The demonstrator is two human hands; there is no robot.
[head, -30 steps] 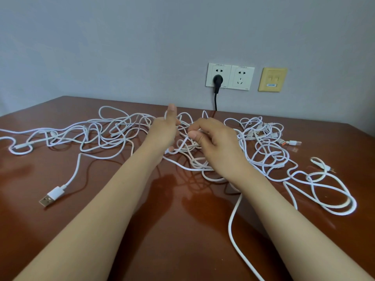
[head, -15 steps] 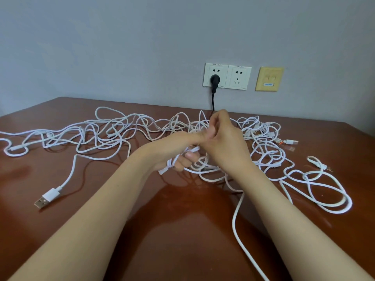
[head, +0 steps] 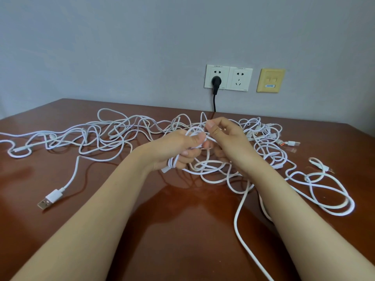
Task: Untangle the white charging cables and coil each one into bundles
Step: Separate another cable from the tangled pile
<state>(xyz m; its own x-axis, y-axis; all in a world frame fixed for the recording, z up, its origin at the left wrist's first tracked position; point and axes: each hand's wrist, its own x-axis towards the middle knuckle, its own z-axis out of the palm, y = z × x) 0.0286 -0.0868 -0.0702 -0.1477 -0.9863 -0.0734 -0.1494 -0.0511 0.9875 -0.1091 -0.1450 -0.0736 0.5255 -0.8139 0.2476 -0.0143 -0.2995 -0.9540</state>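
Both hands have lifted off the tangle since a second ago and drawn together above its middle. The left hand [head: 178, 149] grips several white strands in curled fingers, a short end sticking out below its fist. The right hand [head: 225, 136] pinches one strand between thumb and forefinger, just beside the left thumb.

The worktop [head: 182, 230] shows bare brown wood between the forearms and out to the near left, where a single USB plug [head: 49, 199] lies. Its far edge meets the wall below the sockets [head: 228, 78], one holding a black plug [head: 216, 81].

The white charging cables [head: 213, 173] sprawl in one loose knot across the far half, left to right. Wider loops [head: 334, 199] lie at the right, and one strand [head: 235, 220] runs off the near edge.
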